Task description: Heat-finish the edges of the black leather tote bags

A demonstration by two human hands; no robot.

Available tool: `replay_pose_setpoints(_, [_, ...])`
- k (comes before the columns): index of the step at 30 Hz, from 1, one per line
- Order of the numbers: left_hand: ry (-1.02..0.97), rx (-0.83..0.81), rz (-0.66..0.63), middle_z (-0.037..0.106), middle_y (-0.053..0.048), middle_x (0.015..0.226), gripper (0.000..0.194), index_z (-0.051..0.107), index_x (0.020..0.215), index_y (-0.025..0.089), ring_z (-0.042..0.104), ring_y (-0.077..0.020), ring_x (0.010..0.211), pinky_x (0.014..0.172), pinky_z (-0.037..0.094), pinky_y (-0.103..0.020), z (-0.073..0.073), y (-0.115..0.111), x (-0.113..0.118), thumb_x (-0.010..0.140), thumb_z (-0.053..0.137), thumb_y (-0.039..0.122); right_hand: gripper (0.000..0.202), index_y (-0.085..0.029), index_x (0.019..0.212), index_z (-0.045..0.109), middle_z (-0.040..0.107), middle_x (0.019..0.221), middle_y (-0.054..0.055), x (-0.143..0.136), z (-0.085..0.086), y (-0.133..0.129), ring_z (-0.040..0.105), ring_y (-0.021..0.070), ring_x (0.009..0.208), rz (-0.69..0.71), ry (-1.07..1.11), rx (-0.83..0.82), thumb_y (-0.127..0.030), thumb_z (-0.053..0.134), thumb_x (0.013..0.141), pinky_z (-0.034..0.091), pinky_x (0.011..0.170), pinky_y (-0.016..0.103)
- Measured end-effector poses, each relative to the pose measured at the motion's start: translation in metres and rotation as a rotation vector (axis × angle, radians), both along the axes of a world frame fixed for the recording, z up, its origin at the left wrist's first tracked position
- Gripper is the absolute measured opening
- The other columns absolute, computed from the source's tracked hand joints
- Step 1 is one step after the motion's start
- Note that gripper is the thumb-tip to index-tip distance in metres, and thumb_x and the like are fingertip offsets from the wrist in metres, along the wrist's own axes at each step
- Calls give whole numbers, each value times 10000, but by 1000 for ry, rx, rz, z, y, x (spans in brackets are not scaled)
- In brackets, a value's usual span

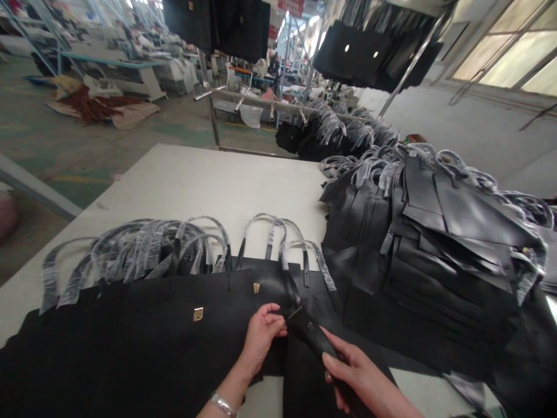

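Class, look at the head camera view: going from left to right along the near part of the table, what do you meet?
Flat black bags with wrapped handles → gold clasp → left hand → black strap → right hand → tall heap of black bags.

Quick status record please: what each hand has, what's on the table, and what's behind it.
left hand: pinching the end of a black strap
right hand: gripping the same strap lower down
under hands: flat black bags with gold clasps, wrapped handles
right of table: tall bag pile
behind: rack with hanging bags
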State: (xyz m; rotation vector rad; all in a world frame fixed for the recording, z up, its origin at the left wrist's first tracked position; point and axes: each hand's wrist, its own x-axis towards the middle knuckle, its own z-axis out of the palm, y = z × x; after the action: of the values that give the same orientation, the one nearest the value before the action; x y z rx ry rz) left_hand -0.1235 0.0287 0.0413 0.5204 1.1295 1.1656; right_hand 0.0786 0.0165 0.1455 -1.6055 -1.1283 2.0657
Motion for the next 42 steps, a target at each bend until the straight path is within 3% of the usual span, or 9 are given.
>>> replay_pose_setpoints(6, [23,32,-31,653,24,644,444,542,968,161,627,-140,570,596,525,-259,3,-1,5,638,792,320,751,-229,1460,317,555,671,-51,-13,2,13,555,79,386,-68,-28,79,-468,601,807,400,353,164])
replay_pose_setpoints(12, [-76,44,5,706,-41,795,441,524,1021,164,657,-159,720,736,524,-288,0,-3,5,690,781,301,727,-249,1455,332,573,713,-36,6,10,3,561,72,410,-16,-27,35,-464,606,818,413,374,162])
replay_pose_setpoints(15, [-93,21,39,705,-64,848,418,537,1010,161,660,-171,750,764,526,-316,-8,-4,5,697,772,306,771,-249,1466,312,568,698,-40,12,6,-10,551,69,400,0,-45,-5,-484,616,798,408,363,156])
replay_pose_setpoints(19, [88,45,120,690,-62,941,316,612,995,155,645,-180,883,826,499,-286,-26,-7,4,721,716,273,809,-234,1475,287,558,682,-43,16,-6,-18,536,66,386,-38,-65,-23,-507,611,786,391,348,151])
replay_pose_setpoints(23, [114,20,141,695,-89,1001,368,642,1025,140,645,-222,949,875,492,-337,-45,-13,5,711,726,315,815,-225,1483,257,551,673,-45,20,-18,-18,534,72,378,-70,-90,-40,-509,595,797,386,340,155])
replay_pose_setpoints(27, [88,-96,223,698,-97,994,480,622,1062,137,657,-205,896,773,507,-290,-53,-19,8,684,771,392,779,-214,1480,264,550,675,-45,17,-28,-16,533,72,381,-49,-45,-25,-477,583,820,390,344,160])
replay_pose_setpoints(32, [15,-49,179,702,-63,898,462,599,1103,145,643,-146,725,652,480,-232,-43,-27,13,754,718,424,721,-237,1471,299,548,675,-53,-2,-27,-7,515,66,379,37,-15,-4,-403,584,830,379,348,162])
replay_pose_setpoints(35, [-22,-30,181,705,-63,856,425,632,1050,141,649,-154,719,676,494,-249,-32,-28,18,738,737,410,674,-266,1453,341,548,656,-61,-17,-22,2,509,63,370,92,-23,3,-360,578,829,367,341,156])
replay_pose_setpoints(42, [-94,-13,219,725,-97,896,417,674,998,141,675,-194,776,739,514,-283,-15,-26,26,675,795,374,700,-249,1458,328,529,644,-68,-28,-13,8,488,58,355,58,-7,52,-371,573,813,377,341,161])
